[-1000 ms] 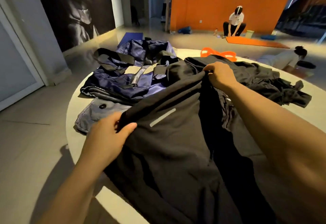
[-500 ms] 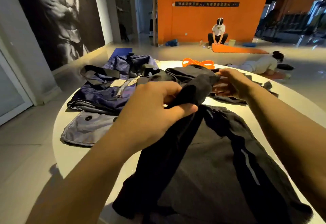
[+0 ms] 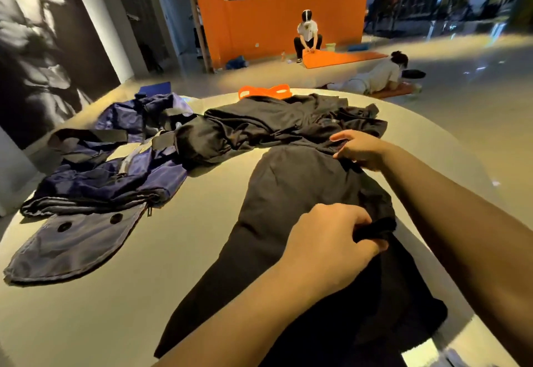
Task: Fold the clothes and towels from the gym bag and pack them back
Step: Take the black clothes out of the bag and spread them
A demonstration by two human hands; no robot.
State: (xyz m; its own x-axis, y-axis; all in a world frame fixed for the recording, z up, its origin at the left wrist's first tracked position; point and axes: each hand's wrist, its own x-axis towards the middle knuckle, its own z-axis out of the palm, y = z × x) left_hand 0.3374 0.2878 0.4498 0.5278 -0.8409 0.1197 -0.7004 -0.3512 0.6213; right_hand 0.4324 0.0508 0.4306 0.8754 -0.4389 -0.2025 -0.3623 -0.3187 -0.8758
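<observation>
A black garment (image 3: 291,202) lies folded lengthwise on the round white table (image 3: 184,251), running from the near edge toward the middle. My left hand (image 3: 331,239) pinches a bunched edge of it at its right side. My right hand (image 3: 360,148) holds the garment's far right corner, thumb lifted. A heap of more black clothing (image 3: 277,124) lies behind it. The navy gym bag (image 3: 109,170) sprawls open and flat on the table's left, its flap with two dark buttons nearest me.
An orange item (image 3: 264,91) peeks out behind the black heap at the table's far edge. Beyond the table, one person crouches at an orange mat (image 3: 340,57) by the orange wall and another lies on the floor to the right.
My left hand carried the garment's left half over to the right, so it now lies folded in a narrow strip. My right hand stayed at the far end.
</observation>
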